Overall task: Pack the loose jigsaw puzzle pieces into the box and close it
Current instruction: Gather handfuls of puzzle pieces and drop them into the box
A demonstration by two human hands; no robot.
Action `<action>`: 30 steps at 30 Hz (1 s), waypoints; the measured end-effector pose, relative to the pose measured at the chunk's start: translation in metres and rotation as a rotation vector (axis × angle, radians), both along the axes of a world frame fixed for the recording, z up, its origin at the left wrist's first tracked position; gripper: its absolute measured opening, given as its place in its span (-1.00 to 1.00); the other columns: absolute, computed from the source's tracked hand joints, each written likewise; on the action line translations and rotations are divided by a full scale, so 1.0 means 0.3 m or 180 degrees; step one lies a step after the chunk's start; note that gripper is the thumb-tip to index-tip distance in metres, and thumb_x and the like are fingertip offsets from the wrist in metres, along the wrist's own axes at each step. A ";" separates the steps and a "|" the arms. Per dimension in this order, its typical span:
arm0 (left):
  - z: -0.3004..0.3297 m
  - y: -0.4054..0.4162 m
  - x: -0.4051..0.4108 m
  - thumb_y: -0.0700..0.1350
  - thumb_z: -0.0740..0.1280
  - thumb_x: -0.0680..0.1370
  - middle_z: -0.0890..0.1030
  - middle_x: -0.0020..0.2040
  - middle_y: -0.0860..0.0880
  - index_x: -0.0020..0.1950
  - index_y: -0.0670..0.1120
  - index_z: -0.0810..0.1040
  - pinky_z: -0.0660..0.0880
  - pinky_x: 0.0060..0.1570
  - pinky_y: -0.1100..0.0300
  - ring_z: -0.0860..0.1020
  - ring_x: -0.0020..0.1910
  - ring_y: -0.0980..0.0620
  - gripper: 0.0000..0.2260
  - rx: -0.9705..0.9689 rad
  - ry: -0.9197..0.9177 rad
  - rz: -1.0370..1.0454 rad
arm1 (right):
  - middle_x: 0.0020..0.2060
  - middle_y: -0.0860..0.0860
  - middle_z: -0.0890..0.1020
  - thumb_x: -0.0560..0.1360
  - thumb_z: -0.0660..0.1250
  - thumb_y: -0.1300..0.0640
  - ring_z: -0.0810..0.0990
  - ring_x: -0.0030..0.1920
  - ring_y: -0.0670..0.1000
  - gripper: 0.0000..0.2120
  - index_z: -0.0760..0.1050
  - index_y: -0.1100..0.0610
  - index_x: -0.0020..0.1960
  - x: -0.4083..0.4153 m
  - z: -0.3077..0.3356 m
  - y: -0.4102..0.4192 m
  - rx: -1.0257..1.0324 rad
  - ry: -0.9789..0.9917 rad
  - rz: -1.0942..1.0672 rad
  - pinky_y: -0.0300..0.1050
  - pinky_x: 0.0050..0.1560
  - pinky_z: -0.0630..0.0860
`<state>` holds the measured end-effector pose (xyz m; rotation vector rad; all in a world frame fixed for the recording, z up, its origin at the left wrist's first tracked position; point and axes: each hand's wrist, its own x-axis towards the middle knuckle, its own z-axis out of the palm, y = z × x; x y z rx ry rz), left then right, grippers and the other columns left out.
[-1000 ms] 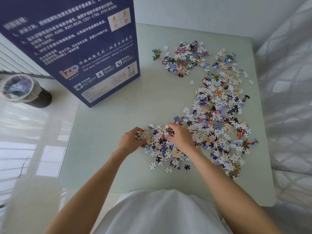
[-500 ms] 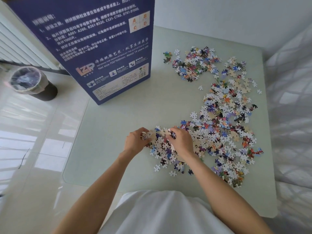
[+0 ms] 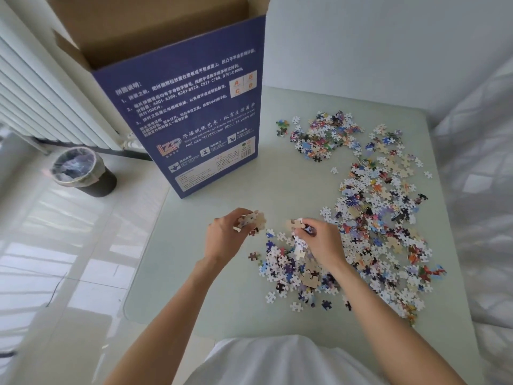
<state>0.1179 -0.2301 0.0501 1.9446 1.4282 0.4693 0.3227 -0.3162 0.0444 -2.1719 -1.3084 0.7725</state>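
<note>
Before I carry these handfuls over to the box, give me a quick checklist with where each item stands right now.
1. Tall blue cardboard box open on top: ok, flaps up.
2. Box standing upright on the pale green table: ok.
3. Left hand gripping a clump of jigsaw pieces: ok.
4. Right hand pinching pieces: ok, a few dangle loose.
5. Path from hands to box free of obstacles: ok.
6. Room left inside box: cannot tell, its bottom is hidden.
</note>
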 end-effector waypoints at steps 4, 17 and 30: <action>0.202 0.089 0.006 -0.11 0.44 0.45 0.67 -0.07 0.01 0.10 0.00 0.60 0.58 -0.19 0.18 0.63 -0.21 0.04 -0.76 0.0684 -0.0318 -0.0117 | -0.20 -0.11 0.67 0.42 0.43 0.13 0.64 -0.24 -0.17 -0.78 0.62 0.11 0.06 0.018 0.170 0.094 0.0509 0.0477 0.0131 -0.26 -0.17 0.59; 0.852 0.554 -0.060 -0.08 0.35 0.50 0.68 -0.02 -0.03 0.17 0.05 0.57 0.54 -0.04 0.11 0.63 -0.08 -0.03 -0.76 0.2350 -0.0227 0.0575 | -0.13 -0.07 0.59 0.44 0.41 0.23 0.60 -0.21 -0.12 -0.76 0.59 0.21 0.10 0.072 0.793 0.578 0.2031 0.0463 0.0786 -0.28 -0.16 0.60; 0.765 0.613 -0.085 0.12 0.22 0.56 0.63 0.00 0.10 0.16 0.09 0.54 0.43 -0.24 0.20 0.57 -0.06 0.03 -0.76 0.1927 0.0747 0.0131 | -0.15 0.02 0.66 0.47 0.36 0.17 0.61 -0.18 -0.02 -0.87 0.63 0.18 -0.04 -0.087 0.947 0.976 0.3413 -0.1096 0.2413 -0.05 -0.18 0.56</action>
